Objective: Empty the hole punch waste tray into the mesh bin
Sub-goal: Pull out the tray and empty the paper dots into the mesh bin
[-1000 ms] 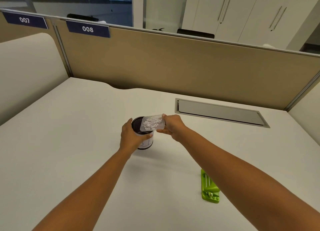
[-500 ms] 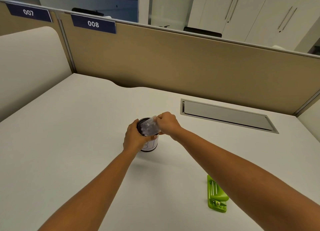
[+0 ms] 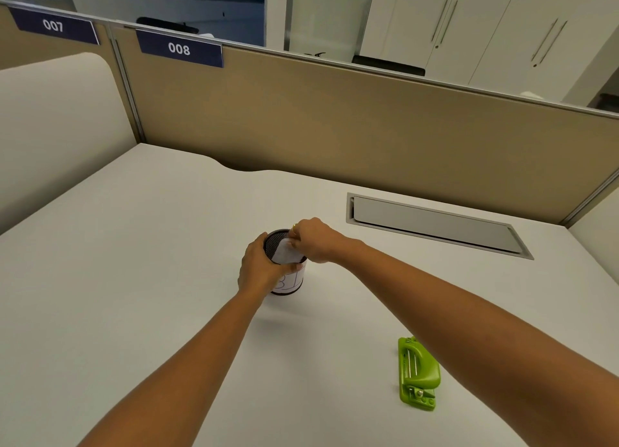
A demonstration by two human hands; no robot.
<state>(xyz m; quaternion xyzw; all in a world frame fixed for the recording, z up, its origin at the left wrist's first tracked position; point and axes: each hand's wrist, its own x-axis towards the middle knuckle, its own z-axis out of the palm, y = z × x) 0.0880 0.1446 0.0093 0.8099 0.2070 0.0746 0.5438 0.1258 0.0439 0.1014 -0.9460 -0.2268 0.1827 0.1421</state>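
A small black mesh bin (image 3: pixel 275 243) with a white paper label stands upright in the middle of the desk. My left hand (image 3: pixel 259 269) is wrapped around its left side. My right hand (image 3: pixel 316 240) pinches a clear plastic waste tray (image 3: pixel 288 253) and holds it tipped steeply over the bin's mouth, its low end inside the rim. No paper bits show in the tray. The green hole punch (image 3: pixel 417 373) lies on the desk to the near right, below my right forearm.
A grey cable hatch (image 3: pixel 435 225) is set into the desk at the back right. A tan partition (image 3: pixel 335 128) with labels 007 and 008 closes off the far side, and a pale panel (image 3: pixel 50 128) walls the left.
The tray has gone from level above the bin, with white paper bits in it, to steeply tilted into the bin's mouth. My left hand has stayed on the bin.
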